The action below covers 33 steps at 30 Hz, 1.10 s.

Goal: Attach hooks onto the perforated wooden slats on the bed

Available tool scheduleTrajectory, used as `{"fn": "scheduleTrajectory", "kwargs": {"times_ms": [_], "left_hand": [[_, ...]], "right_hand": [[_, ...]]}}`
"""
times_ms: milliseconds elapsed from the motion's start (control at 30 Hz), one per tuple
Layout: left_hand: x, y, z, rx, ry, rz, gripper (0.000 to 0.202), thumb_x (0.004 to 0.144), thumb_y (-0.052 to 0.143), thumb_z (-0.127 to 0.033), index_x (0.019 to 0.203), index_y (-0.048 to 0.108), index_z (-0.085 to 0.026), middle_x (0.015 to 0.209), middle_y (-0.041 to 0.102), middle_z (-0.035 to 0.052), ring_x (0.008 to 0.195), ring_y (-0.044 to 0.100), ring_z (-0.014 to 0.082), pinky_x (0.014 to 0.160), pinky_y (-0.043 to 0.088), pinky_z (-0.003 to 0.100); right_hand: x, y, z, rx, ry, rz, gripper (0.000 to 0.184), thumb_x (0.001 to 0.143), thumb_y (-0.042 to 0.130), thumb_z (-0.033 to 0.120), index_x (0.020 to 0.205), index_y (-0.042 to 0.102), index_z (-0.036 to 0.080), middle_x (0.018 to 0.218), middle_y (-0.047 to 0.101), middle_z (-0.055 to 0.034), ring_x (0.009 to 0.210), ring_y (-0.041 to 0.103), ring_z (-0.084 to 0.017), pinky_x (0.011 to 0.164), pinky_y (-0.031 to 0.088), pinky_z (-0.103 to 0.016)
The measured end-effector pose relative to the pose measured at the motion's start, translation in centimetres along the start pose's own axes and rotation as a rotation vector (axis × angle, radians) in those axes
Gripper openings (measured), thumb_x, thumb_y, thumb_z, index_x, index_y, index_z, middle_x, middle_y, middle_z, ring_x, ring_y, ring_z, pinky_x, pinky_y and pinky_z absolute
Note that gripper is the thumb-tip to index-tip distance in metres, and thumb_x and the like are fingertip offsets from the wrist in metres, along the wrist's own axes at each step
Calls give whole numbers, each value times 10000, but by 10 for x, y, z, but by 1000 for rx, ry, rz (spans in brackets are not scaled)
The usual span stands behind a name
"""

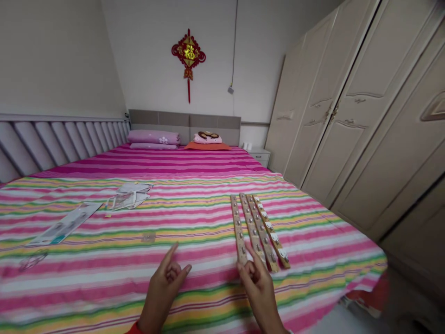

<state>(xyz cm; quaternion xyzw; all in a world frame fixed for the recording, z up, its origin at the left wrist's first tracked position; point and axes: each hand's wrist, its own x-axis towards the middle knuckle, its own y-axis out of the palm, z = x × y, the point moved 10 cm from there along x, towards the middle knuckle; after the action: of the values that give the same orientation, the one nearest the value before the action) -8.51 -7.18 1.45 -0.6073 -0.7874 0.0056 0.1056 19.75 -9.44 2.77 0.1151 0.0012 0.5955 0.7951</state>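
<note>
Four narrow tan strips, each set with a row of small pieces, lie side by side on the striped bedspread (208,273). Shiny metal-looking pieces line the leftmost strip (238,225), the second strip (253,227) and the third strip (263,234). White pieces run along the rightmost strip (273,232). My right hand (257,283) is at the near end of the leftmost strip, thumb and index finger apart around it; whether they touch it is hard to tell. My left hand (165,285) hovers over the bedspread, index finger and thumb spread, holding nothing.
A clear flat package (67,225) and crumpled clear wrappers (130,195) lie at left. Nearby are a tangled loop (34,260) and a small transparent piece (149,237). Folded bedding (155,138) sits by the headboard (160,119). A wardrobe (347,116) stands along the right.
</note>
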Motion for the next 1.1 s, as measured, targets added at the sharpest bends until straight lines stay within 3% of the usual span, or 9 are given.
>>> {"fn": "scheduleTrajectory", "kwargs": {"times_ms": [100, 167, 267, 333, 500, 667, 900, 1000, 1100], "left_hand": [[-10, 17, 22, 26, -93, 117, 519, 669, 642, -601, 965, 679, -177, 585, 511, -34, 547, 482, 120, 536, 416, 234], [-18, 28, 38, 27, -165, 171, 531, 677, 584, -669, 838, 685, -174, 579, 526, -21, 542, 495, 129, 533, 427, 243], [-27, 43, 59, 0, -247, 197, 602, 648, 542, -742, 768, 675, -167, 556, 533, -13, 523, 504, 140, 513, 436, 255], [-32, 55, 67, -11, -265, 226, 610, 645, 536, -749, 747, 671, -164, 553, 539, -7, 527, 516, 148, 519, 448, 264], [-43, 84, 66, 5, -237, 335, 549, 698, 535, -699, 755, 677, -172, 638, 604, 25, 633, 574, 176, 617, 484, 287], [-50, 93, 60, 9, -184, 398, 491, 756, 517, -642, 744, 680, -180, 666, 628, 37, 674, 586, 185, 641, 474, 280], [-53, 83, 49, -11, -146, 333, 411, 791, 527, -568, 736, 675, -188, 726, 669, 52, 731, 614, 203, 686, 487, 287], [-48, 79, 45, -89, -176, 263, 416, 761, 577, -547, 947, 680, -189, 988, 704, 95, 966, 628, 246, 852, 493, 324], [-40, 83, 47, -208, -237, 200, 685, 670, 674, -527, 1244, 548, -175, 1338, 547, 153, 1240, 499, 283, 1013, 424, 368]], "right_hand": [[-25, -20, -34, 54, 116, -63, 381, 754, 659, 530, 878, 654, 170, 497, 412, 72, 442, 346, -86, 422, 264, -224], [-40, -36, -69, 134, 214, -136, 419, 728, 661, 583, 652, 571, 181, 450, 388, 76, 395, 312, -66, 390, 239, -212], [-55, -47, -123, 292, 447, -197, 522, 637, 663, 688, 669, 547, 180, 438, 466, 67, 315, 302, -48, 337, 197, -192], [-58, -45, -142, 362, 581, -183, 586, 589, 690, 698, 784, 593, 153, 560, 636, -15, 324, 413, -73, 331, 241, -190], [-38, -21, -134, 629, 647, -69, 415, 673, 746, 518, 787, 590, 151, 922, 738, -149, 584, 646, -156, 489, 428, -229], [-19, -4, -130, 783, 622, -15, 339, 681, 781, 407, 848, 627, 156, 772, 725, -64, 498, 556, -107, 506, 425, -231], [-19, 18, -131, 888, 651, 100, 260, 681, 790, 331, 728, 604, 154, 627, 586, 21, 458, 436, -67, 450, 373, -195], [-25, 34, -124, 947, 672, 133, 260, 680, 794, 329, 732, 612, 150, 615, 588, 24, 462, 447, -64, 457, 389, -184], [-30, 59, -120, 984, 710, 153, 262, 681, 793, 343, 736, 625, 150, 557, 580, 39, 433, 457, -63, 439, 389, -176]]}}
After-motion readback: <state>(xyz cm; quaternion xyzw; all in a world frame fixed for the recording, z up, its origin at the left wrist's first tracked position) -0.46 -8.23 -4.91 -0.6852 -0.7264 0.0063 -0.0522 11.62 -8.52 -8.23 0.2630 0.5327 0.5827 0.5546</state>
